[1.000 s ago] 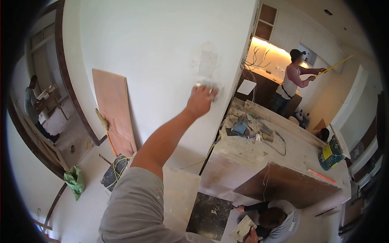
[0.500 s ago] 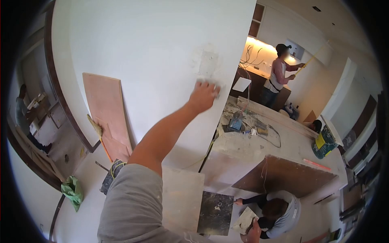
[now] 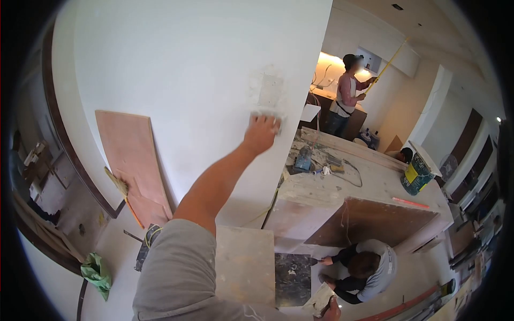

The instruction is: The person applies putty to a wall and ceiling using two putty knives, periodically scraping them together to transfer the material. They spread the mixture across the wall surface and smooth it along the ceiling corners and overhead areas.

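Note:
My left hand (image 3: 261, 132) is raised against the white wall (image 3: 187, 69), fingers closed round a flat, pale tool (image 3: 274, 115) whose shape is mostly hidden. Just above it is a rough grey plaster patch (image 3: 271, 88). At the bottom edge, my right hand (image 3: 332, 311) grips a flat board (image 3: 319, 300) with pale, smeared material on it. Close to that board, a crouching person (image 3: 375, 270) in a grey shirt with dark sleeves reaches toward a black stained panel (image 3: 292, 278).
A pink-brown board (image 3: 128, 155) leans on the wall beside a brush (image 3: 118, 182). Tools and a green bucket (image 3: 417, 176) stand on the dusty counter (image 3: 375, 179). Behind it, a person (image 3: 347, 96) holds a yellow pole. A green bag (image 3: 97, 275) lies at lower left.
The view has shifted, moving the background people and counter leftward in the frame. My left hand sits slightly lower and further left in view, still at the wall. Both hands keep their grip.

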Action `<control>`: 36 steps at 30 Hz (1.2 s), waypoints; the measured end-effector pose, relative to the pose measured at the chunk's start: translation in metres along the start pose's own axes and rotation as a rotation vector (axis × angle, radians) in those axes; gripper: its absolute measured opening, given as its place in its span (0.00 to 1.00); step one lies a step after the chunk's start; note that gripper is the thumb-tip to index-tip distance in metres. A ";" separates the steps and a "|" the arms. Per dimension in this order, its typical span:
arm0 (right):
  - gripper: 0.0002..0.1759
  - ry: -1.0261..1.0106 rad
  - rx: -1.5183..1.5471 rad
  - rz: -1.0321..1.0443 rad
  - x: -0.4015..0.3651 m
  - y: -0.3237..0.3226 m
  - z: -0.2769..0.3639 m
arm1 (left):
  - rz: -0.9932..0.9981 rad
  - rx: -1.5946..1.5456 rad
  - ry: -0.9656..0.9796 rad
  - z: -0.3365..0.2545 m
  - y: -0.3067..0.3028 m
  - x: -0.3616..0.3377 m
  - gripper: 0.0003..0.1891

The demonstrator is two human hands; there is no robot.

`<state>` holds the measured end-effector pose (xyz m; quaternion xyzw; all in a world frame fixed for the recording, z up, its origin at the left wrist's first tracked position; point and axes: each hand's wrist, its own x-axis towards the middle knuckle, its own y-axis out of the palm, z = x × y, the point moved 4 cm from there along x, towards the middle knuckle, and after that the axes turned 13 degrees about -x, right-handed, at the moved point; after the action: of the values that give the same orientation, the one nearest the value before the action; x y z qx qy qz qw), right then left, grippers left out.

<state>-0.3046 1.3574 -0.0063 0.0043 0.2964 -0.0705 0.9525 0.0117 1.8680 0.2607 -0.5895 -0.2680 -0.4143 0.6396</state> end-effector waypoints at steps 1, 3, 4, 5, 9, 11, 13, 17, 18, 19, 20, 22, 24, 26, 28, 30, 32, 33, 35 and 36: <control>0.25 0.060 0.046 0.035 -0.024 0.014 0.025 | 0.089 -0.018 -0.007 -0.001 -0.002 0.002 0.22; 0.25 0.178 0.134 0.101 -0.058 0.035 0.060 | 0.138 -0.050 -0.031 0.003 -0.024 0.015 0.19; 0.25 0.139 0.086 0.092 -0.035 0.022 0.048 | 0.082 -0.057 -0.040 0.016 -0.045 0.042 0.17; 0.24 0.103 0.041 0.081 0.003 0.001 0.023 | -0.092 -0.061 -0.089 0.031 -0.079 0.068 0.16; 0.21 -0.095 -0.064 0.084 0.030 0.000 0.014 | -0.313 -0.036 -0.166 0.058 -0.095 0.102 0.16; 0.20 -0.013 0.313 0.268 0.057 0.003 -0.003 | -0.121 -0.049 -0.137 0.029 -0.044 0.070 0.19; 0.19 -0.029 0.363 0.428 0.090 0.003 -0.031 | 0.025 0.024 -0.039 -0.002 0.001 0.018 0.23; 0.19 0.076 0.294 0.274 0.057 0.009 0.001 | 0.162 -0.076 -0.061 0.005 -0.035 0.043 0.17; 0.19 0.096 0.273 0.224 0.059 0.009 0.002 | 0.005 -0.021 -0.081 0.014 -0.071 0.072 0.20; 0.19 0.067 0.285 0.255 0.063 0.012 0.001 | -0.212 -0.048 -0.048 0.027 -0.097 0.099 0.19; 0.19 0.042 0.294 0.279 0.067 0.012 -0.001 | -0.348 -0.062 -0.035 0.033 -0.116 0.117 0.18; 0.19 -0.008 0.336 0.402 0.081 0.007 -0.012 | -0.171 -0.077 -0.090 0.037 -0.102 0.122 0.17; 0.18 -0.062 0.407 0.613 0.099 0.005 -0.022 | -0.056 -0.049 -0.113 0.025 -0.057 0.095 0.17; 0.19 0.008 0.376 0.376 0.078 0.026 -0.005 | -0.164 0.028 0.030 -0.004 -0.015 0.029 0.18; 0.19 0.066 0.393 0.296 0.074 0.032 0.002 | 0.003 0.016 0.044 -0.022 0.005 -0.013 0.17; 0.20 0.055 0.357 0.359 0.099 0.006 -0.024 | 0.135 -0.088 -0.040 -0.009 0.001 -0.008 0.18; 0.20 0.030 0.333 0.382 0.118 -0.001 -0.026 | 0.022 -0.169 -0.149 0.020 -0.040 0.027 0.17; 0.20 0.024 0.331 0.365 0.105 0.000 -0.015 | -0.210 -0.072 -0.210 0.035 -0.077 0.051 0.18; 0.19 0.035 0.352 0.330 0.099 -0.001 -0.013 | -0.588 -0.108 -0.225 0.077 -0.111 0.080 0.19; 0.19 0.044 0.378 0.317 0.103 -0.001 -0.019 | -0.498 -0.108 -0.260 0.074 -0.101 0.084 0.19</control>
<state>-0.2313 1.3439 -0.0802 0.2305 0.2943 0.0255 0.9271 -0.0200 1.9265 0.3963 -0.5871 -0.4617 -0.4931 0.4461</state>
